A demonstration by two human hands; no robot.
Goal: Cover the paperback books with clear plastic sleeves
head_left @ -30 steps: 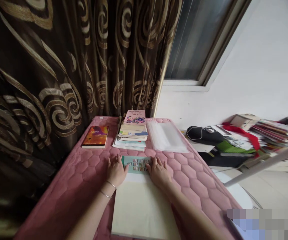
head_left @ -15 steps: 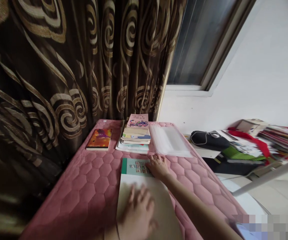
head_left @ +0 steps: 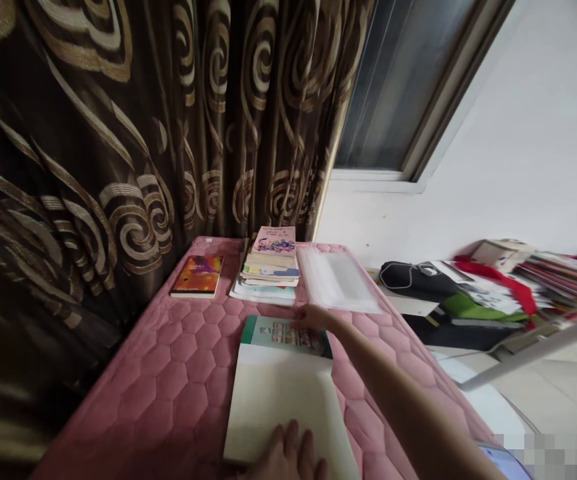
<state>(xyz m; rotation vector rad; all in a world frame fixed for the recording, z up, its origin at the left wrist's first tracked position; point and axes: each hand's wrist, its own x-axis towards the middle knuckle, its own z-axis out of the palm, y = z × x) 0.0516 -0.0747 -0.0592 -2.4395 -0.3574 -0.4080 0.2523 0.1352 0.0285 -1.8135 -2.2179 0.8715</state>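
Note:
A book with a green cover (head_left: pixel 288 332) lies on the pink quilted surface in front of me. A plain cream sheet (head_left: pixel 283 393) covers most of its near part. My right hand (head_left: pixel 313 317) is at the book's far edge, fingers curled against the cover and partly hidden and blurred. Low in the view, my left hand (head_left: pixel 288 457) rests on the cream sheet with fingers spread; its wrist is out of frame. Beyond the book stands a stack of books (head_left: pixel 271 263) with a pink one on top. Clear plastic sheets (head_left: pixel 341 280) lie to its right.
An orange-and-purple book (head_left: pixel 197 275) lies at the far left of the pink quilted surface (head_left: pixel 183 373). A patterned curtain (head_left: pixel 248 120) hangs behind. On the right are a black pouch (head_left: pixel 415 279), piled papers and books, a grey bar (head_left: pixel 533 353) and part of a phone (head_left: pixel 501 460).
My left hand has slid toward me, baring more of the cream sheet. My right hand has turned and its fingers have curled at the book's far edge. The sheet looks brighter.

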